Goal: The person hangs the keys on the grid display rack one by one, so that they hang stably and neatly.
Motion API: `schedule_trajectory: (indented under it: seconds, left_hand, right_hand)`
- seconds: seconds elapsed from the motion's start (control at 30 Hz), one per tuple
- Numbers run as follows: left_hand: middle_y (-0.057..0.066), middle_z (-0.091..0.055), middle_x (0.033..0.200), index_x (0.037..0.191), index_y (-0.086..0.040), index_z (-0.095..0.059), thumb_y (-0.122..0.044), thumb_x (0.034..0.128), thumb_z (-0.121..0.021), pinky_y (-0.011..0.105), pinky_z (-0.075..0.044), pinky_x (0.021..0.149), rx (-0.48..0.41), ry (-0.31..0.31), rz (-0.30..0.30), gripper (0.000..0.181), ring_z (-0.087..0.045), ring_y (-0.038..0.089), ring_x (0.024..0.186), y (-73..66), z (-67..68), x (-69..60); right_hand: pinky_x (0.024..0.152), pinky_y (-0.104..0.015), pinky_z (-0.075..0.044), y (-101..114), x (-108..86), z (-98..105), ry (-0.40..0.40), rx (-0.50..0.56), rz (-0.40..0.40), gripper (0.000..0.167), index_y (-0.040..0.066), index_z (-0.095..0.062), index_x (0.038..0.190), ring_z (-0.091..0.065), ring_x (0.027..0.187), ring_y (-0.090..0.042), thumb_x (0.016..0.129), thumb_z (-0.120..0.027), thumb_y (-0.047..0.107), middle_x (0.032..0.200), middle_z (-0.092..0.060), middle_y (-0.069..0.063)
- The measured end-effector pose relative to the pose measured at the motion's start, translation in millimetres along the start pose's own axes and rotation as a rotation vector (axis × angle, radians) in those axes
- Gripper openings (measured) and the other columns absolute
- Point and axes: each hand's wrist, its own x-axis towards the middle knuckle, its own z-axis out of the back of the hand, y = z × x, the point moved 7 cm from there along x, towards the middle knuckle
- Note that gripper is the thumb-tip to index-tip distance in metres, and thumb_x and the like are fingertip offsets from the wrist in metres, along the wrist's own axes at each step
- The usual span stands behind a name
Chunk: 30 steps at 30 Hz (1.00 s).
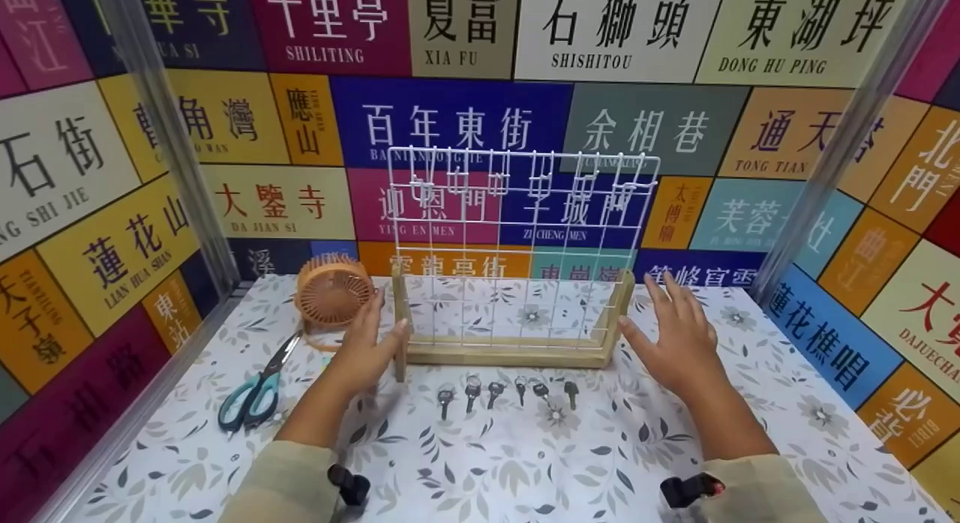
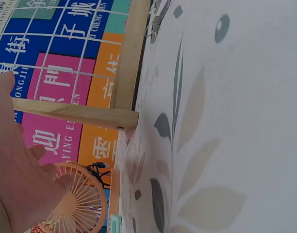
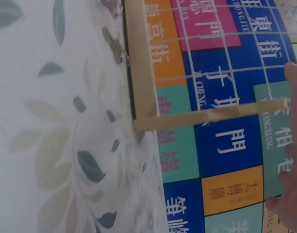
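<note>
Free room lies in front of the keys [image 1: 495, 389]; the wire rack [image 1: 531, 250] blocks behind.

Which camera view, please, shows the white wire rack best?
The head view: it shows the rack nearly whole, from hooks to wooden base. Each wrist view shows only part of it, turned sideways.

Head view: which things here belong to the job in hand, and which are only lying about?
Belong to the job, it seems:
wire rack on wooden stand, between left hand and right hand
six keys, lined up before it

Probably just lying about:
scissors, left of the rack
orange fan, beyond the left hand
</note>
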Motion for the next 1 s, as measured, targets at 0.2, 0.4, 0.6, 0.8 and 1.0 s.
schedule_trajectory:
  seconds: [0.2, 0.4, 0.6, 0.8, 1.0]
  left_hand:
    - [0.011, 0.001, 0.183, 0.173, -0.037, 0.000, -0.071, 0.1069, -0.041, 0.072, -0.011, 0.132, -0.171, 0.016, 0.051, 0.085, -0.006, 0.043, 0.168, -0.6, -5.8, 1.0]
    - [0.010, -0.006, 0.183, 0.174, -0.033, -0.008, -0.066, 0.1085, -0.044, 0.067, -0.020, 0.134, -0.591, 0.052, 0.190, 0.081, -0.014, 0.048, 0.166, 1.8, -17.3, 3.3]
    - [0.011, -0.013, 0.182, 0.173, -0.033, -0.016, -0.063, 0.1093, -0.044, 0.053, -0.020, 0.138, -0.842, 0.046, 0.320, 0.076, -0.018, 0.037, 0.168, 15.4, -27.9, 3.6]
    - [-0.005, -0.020, 0.181, 0.172, -0.029, -0.023, -0.055, 0.1113, -0.048, 0.044, -0.020, 0.139, -0.930, 0.064, 0.301, 0.071, -0.024, 0.025, 0.167, 23.7, -39.2, -1.6]
    - [0.000, -0.029, 0.178, 0.168, -0.024, -0.037, -0.042, 0.1156, -0.043, 0.044, -0.025, 0.137, -0.942, 0.042, 0.267, 0.056, -0.028, 0.026, 0.166, 26.8, -41.5, -2.7]
  right_hand:
    - [0.122, -0.083, -0.024, 28, -3.3, 12, -0.100, 0.122, 0.065, 0.085, 0.028, -0.022, 0.172, -0.023, 0.163, -0.049, 0.103, -0.055, 0.067, 0.179, -0.021, -0.011]
    - [0.119, -0.068, -0.045, 48, -2.8, 11, -0.119, 0.248, 0.079, 0.077, 0.029, -0.034, 0.168, -0.048, 0.151, -0.040, 0.104, -0.055, 0.067, 0.166, -0.047, -0.010]
    - [0.111, -0.057, -0.055, 59, 2.5, -4, -0.057, 0.380, 0.046, 0.074, 0.026, -0.046, 0.161, -0.064, 0.132, -0.033, 0.102, -0.056, 0.069, 0.144, -0.064, -0.007]
    - [0.099, -0.046, -0.058, 51, 2.8, -36, 0.056, 0.448, -0.003, 0.068, 0.024, -0.055, 0.154, -0.068, 0.118, -0.027, 0.102, -0.057, 0.069, 0.132, -0.071, -0.005]
    - [0.095, -0.035, -0.061, 30, 1.6, -73, 0.177, 0.627, -0.072, 0.057, 0.019, -0.066, 0.144, -0.073, 0.113, -0.025, 0.103, -0.065, 0.058, 0.125, -0.074, -0.008]
